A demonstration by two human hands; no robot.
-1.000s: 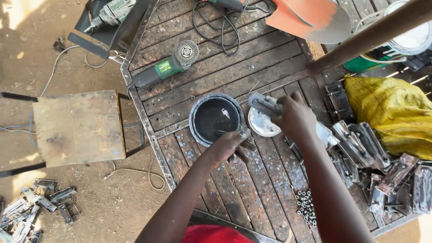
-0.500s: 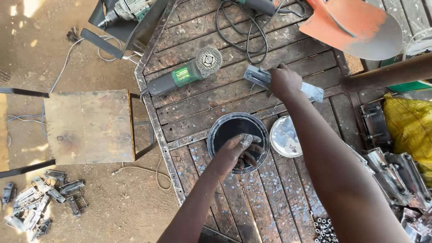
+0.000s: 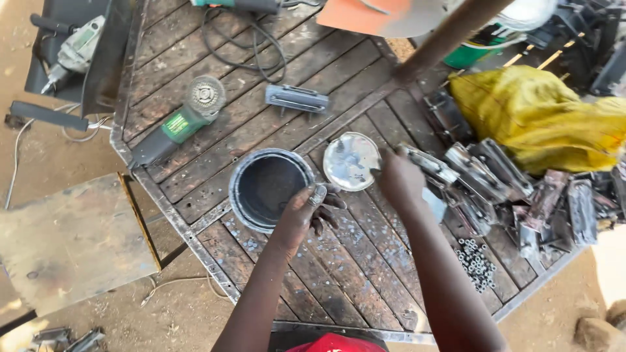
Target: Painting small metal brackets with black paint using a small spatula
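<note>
Left hand [image 3: 306, 210], fingers loosely curled, rests on the paint can [image 3: 268, 188] rim; right hand [image 3: 399, 179] grasps a metal part [image 3: 430, 168] beside the round lid [image 3: 351, 161], mid-table [image 3: 365, 287].

Green label [image 3: 175, 124] wraps the angle grinder [image 3: 179, 120], upper left.

Shaded daylight, overexposed corners, hands perhaps blurred.

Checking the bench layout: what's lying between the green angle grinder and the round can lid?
In the head view, a grey metal bracket lies between the angle grinder and the can lid.
</note>
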